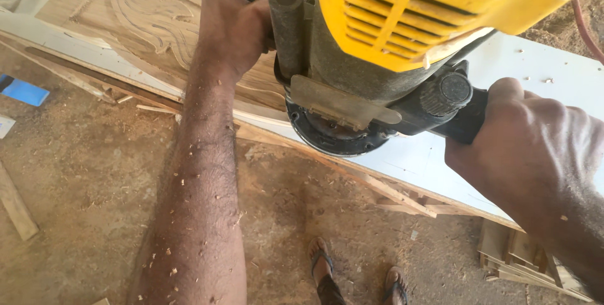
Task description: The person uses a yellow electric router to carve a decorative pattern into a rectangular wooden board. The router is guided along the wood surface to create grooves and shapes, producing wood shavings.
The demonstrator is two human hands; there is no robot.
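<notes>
A yellow and black wood router point(377, 47) rests with its round base point(333, 135) on a wooden panel point(145, 22) that bears carved curved lines. My left hand point(229, 25) is closed around the router's far black handle. My right hand point(528, 147) grips the near black handle on the right side. Wood chips cling to my left forearm. The bit under the base is hidden.
The panel lies on a white board point(535, 72) raised on wooden slats point(390, 192). Sawdust covers the dirt floor point(82, 173). My sandalled feet point(355, 273) stand below. A blue object point(22, 91) lies at left, scrap timber point(522, 258) at lower right, a red cord point(585, 28) at top right.
</notes>
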